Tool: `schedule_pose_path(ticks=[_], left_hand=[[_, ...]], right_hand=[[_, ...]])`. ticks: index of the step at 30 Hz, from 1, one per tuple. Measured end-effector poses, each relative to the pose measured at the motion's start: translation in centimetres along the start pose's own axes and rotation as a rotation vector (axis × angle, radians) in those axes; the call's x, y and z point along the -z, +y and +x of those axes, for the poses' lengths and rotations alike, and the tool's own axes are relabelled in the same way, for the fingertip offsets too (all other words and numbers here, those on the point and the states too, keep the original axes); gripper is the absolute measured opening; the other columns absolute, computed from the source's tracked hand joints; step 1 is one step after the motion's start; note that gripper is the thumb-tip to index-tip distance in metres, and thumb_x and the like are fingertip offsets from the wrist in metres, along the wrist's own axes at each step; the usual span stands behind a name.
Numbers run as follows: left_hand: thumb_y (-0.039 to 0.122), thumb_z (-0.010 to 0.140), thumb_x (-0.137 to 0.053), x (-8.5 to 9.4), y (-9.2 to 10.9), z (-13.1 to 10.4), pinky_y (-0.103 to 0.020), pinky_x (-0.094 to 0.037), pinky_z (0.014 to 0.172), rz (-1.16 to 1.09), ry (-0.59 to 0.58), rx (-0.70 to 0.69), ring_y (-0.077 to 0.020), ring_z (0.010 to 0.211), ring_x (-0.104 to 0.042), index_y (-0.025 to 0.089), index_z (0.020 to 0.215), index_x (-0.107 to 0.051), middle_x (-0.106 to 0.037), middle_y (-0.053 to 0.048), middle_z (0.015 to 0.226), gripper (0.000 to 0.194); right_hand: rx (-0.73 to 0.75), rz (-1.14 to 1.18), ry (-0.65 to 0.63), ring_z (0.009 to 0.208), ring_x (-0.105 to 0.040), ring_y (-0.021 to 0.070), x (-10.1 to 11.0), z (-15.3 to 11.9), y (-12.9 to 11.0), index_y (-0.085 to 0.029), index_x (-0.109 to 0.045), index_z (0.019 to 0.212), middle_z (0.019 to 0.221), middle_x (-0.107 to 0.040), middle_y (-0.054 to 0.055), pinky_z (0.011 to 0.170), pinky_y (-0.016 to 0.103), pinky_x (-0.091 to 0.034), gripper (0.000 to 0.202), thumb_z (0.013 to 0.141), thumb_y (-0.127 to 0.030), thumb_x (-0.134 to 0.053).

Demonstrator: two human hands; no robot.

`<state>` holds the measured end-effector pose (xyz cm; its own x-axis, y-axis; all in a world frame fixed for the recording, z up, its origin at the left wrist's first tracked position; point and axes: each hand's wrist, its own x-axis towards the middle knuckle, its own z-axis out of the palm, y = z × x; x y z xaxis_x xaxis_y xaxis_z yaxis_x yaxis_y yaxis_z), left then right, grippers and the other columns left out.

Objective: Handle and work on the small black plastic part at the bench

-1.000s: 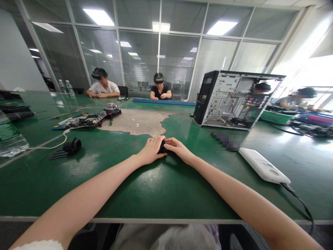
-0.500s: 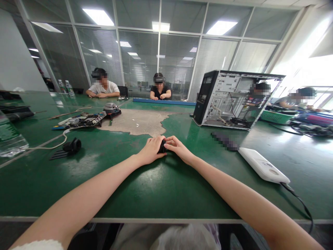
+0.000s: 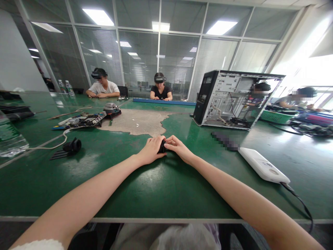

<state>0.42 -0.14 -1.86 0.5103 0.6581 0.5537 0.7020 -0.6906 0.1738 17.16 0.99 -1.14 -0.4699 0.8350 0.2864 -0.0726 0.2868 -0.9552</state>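
Observation:
A small black object (image 3: 161, 147) is held at the middle of the green table (image 3: 145, 194), mostly covered by my fingers. My left hand (image 3: 153, 149) wraps round it from the left, fingers over its top and thumb low at its near side. From the right, my right hand (image 3: 177, 147) pinches its edge with bent fingers and thumb. What exactly the object is, I cannot make out. Left of my hands lies a black part with a round end and flat prongs (image 3: 71, 146).
An open computer case (image 3: 205, 100) stands at the back right, with a white power bank (image 3: 262, 165) and its cable nearer. Circuit boards (image 3: 80, 120) and a water bottle (image 3: 10, 135) are at the left. People sit across the table and at the far right.
My hands and the black object stay in place. Across the table, the person in black has raised their head slightly and shifted their hands.

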Motion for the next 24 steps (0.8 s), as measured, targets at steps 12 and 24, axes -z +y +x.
schedule_pose_path(ticks=[12,24], left_hand=[[0.032,0.069,-0.061,0.07,0.08,0.02,-0.039,-0.033,0.085,0.012,0.0,0.001,-0.0246,0.104,-0.044,0.02,0.115,-0.029,-0.047,-0.009,0.112,0.057],[0.034,0.069,-0.06,0.26,0.24,0.01,-0.04,-0.032,0.086,-0.011,-0.005,0.005,-0.0244,0.104,-0.044,0.021,0.115,-0.027,-0.046,-0.008,0.112,0.058]], right_hand=[[-0.029,0.01,-0.081,0.08,-0.054,0.0126,0.31,0.04,0.09,-0.022,-0.047,0.087,0.084,-0.058,-0.002,0.078,0.031,-0.04,0.033,0.061,-0.024,-0.068],[-0.065,-0.026,0.02,0.079,-0.053,0.0123,-0.07,0.19,0.3,-0.021,-0.049,0.088,0.081,-0.058,-0.002,0.079,0.03,-0.039,0.027,0.066,-0.03,-0.063]])
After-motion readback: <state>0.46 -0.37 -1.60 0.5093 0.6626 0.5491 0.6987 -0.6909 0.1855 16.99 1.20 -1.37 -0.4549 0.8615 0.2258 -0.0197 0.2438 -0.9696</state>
